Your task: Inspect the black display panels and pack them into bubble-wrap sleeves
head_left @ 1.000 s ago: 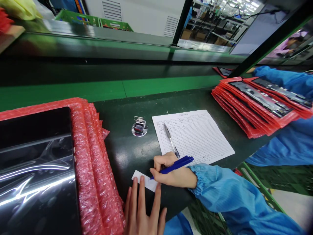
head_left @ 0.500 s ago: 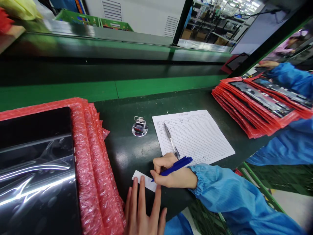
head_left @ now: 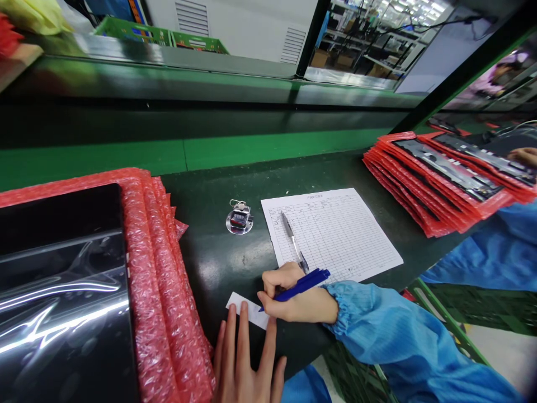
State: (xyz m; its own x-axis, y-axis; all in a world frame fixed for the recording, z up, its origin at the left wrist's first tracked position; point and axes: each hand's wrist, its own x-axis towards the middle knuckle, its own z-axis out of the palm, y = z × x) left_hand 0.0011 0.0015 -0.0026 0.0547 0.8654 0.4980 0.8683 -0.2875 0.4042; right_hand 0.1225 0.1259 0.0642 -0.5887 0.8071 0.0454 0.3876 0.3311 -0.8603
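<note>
Two hands barely moved: right hand (head_left: 293, 299) grips blue pen (head_left: 300, 285), apparently writing; left hand (head_left: 245, 358) lies open, pinning white slip (head_left: 248, 309).

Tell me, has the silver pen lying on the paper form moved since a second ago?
No. The silver pen lies at the same slant on the paper form, equally far from the tally counter, which has stayed put too.

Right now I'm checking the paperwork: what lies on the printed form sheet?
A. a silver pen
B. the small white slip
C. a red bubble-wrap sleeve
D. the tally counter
A: a silver pen lies along the left side of the form sheet, which bears nothing else.
</note>
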